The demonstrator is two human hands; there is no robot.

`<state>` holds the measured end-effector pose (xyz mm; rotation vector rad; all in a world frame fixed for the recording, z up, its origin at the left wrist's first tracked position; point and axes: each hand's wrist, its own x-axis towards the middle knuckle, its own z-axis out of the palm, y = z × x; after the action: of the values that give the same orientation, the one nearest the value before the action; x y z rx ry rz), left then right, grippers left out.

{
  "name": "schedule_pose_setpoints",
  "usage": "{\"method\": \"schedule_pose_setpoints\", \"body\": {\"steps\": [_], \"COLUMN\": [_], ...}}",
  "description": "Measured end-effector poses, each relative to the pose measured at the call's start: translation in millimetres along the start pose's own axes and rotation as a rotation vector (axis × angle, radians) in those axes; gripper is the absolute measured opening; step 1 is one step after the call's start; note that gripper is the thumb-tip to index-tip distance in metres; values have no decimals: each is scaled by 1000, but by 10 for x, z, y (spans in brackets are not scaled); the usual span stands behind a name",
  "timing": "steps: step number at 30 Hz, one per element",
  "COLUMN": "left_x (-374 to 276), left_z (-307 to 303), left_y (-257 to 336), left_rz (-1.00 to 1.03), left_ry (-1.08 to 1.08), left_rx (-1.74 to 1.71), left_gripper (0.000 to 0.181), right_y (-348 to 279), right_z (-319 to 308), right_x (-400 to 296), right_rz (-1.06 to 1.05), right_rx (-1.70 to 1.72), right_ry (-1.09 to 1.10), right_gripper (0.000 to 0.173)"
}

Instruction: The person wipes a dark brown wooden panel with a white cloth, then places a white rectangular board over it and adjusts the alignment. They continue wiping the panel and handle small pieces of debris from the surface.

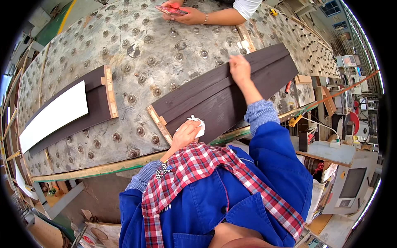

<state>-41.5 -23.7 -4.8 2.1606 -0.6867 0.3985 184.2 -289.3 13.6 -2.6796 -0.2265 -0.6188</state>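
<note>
A long dark brown wooden panel (211,102) with a lengthwise step lies slantwise before me on a metal table. At its near left corner my left hand (185,134) holds a crumpled white cloth (201,127) against the dark surface. My right hand (240,69) is curled over the panel's far edge, right of its middle. Whether something sits inside those bent fingers is hidden. Pale bare wood (159,124) shows along the panel's left end.
Rows of ball rollers (152,61) stud the tabletop. A second dark panel (99,99) bears a white sheet (59,114) at left. Across the table, another person's hands (189,16) hold a phone (171,10). A red-orange tool (288,87) and wood block (303,79) lie at right.
</note>
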Motion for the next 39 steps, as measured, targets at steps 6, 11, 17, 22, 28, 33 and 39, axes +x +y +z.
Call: {"method": "schedule_pose_setpoints", "body": {"steps": [6,11,17,22,28,33,39], "left_x": [-21,64,102,-61,126,190,9], "left_z": [88,108,129,285,134,240,780], "left_y": [-85,-31,-19,-38,64,35,-146], "left_rz": [52,65,84,-41,55,-21,-179], "left_ry": [1,17,18,-59,-22,-94,-53], "left_rx": [-54,-50,-2,57,-78,-155,-228], "left_gripper": [33,34,29,30,33,35,30], "right_y": [561,29,-1835,-2566,-1365,-1622,-2497], "right_z": [-136,13,336,412,179,181,222], "right_x": [305,263,-544,-884,-175,-371,-850], "right_rz": [38,24,-194,-429,-137,-142,-464], "right_rx": [-253,-302,-4,398,-90,-174,358], "right_ry": [-9,-259,-337,-583,-269,-428,-517], "right_gripper": [14,12,14,11,16,13,14]}}
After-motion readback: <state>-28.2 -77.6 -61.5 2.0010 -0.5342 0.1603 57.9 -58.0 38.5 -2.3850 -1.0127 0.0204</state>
